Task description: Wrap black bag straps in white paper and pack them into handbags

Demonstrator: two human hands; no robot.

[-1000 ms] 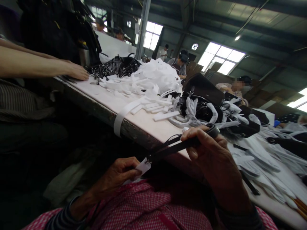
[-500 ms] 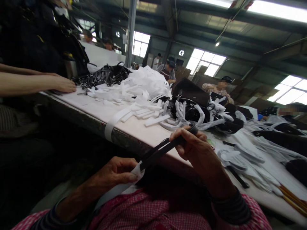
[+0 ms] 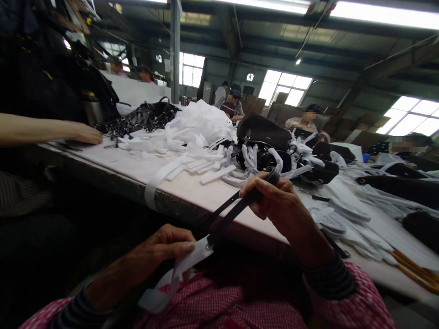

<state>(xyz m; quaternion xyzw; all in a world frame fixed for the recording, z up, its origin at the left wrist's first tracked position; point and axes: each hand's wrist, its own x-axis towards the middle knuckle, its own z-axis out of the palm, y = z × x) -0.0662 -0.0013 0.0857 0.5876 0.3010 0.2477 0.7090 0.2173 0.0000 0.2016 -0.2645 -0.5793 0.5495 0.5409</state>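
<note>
Black looped leather-look strap (image 3: 228,222), aslant before the pale flat-topped table (image 3: 192,192) | Right hand (image 3: 281,205): curled fingers grip its upper bend | Left hand (image 3: 164,249): thumb and fingers pinch a thin white flexible strip (image 3: 195,258) at its lower end | Step, seemingly: wrapping that end; next calls for steady tension | Brands, labels, writing: none legible

Two hands (image 3: 274,199), two black strap strands (image 3: 228,220), one held white strip (image 3: 195,257), one co-worker's hand (image 3: 84,132) at left.
</note>
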